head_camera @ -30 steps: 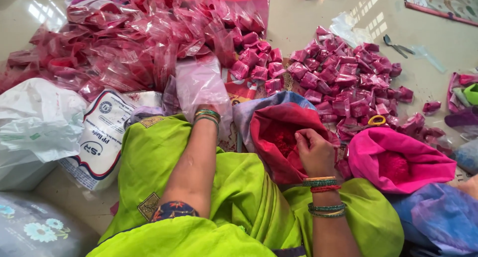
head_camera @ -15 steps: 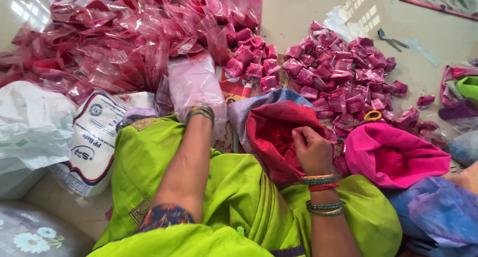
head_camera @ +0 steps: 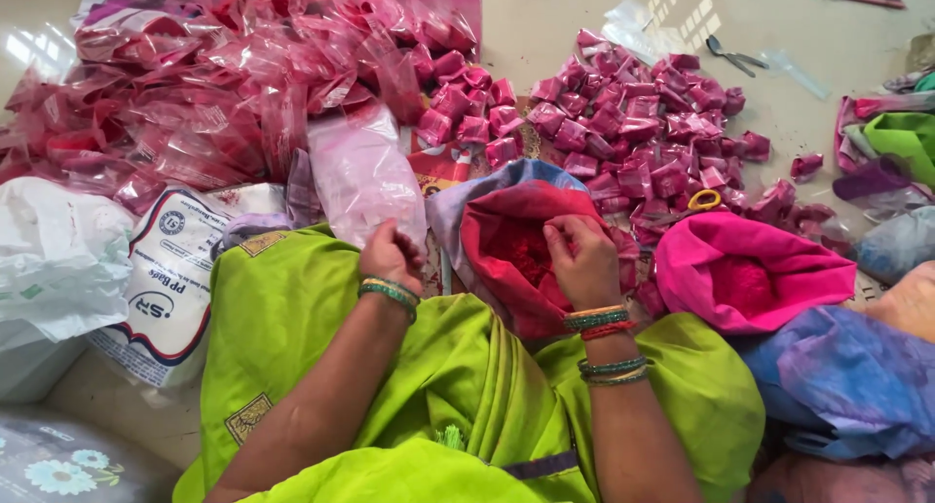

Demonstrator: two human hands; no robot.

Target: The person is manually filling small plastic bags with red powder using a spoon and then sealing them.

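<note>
My left hand (head_camera: 392, 253) grips the lower end of a clear plastic pouch (head_camera: 362, 177) dusted with pink powder, held upright above my green-clad lap. My right hand (head_camera: 582, 260) is curled inside the mouth of a red sack (head_camera: 506, 235) full of red powder, its fingers down in the powder. Bangles ring both wrists. A pile of small filled pink packets (head_camera: 623, 123) lies on the floor beyond the sack. To the left of it is a heap of empty clear pink-stained pouches (head_camera: 195, 84).
A pink sack of pink powder (head_camera: 750, 274) stands at the right, a blue-purple cloth bag (head_camera: 847, 376) below it. A white printed bag (head_camera: 170, 279) and a white plastic bag (head_camera: 49, 260) lie at left. Scissors (head_camera: 730, 55) and a yellow ring (head_camera: 703, 199) rest on the floor.
My left hand has drawn back toward my lap, bringing the clear pouch with it. My right hand stays in the red sack.
</note>
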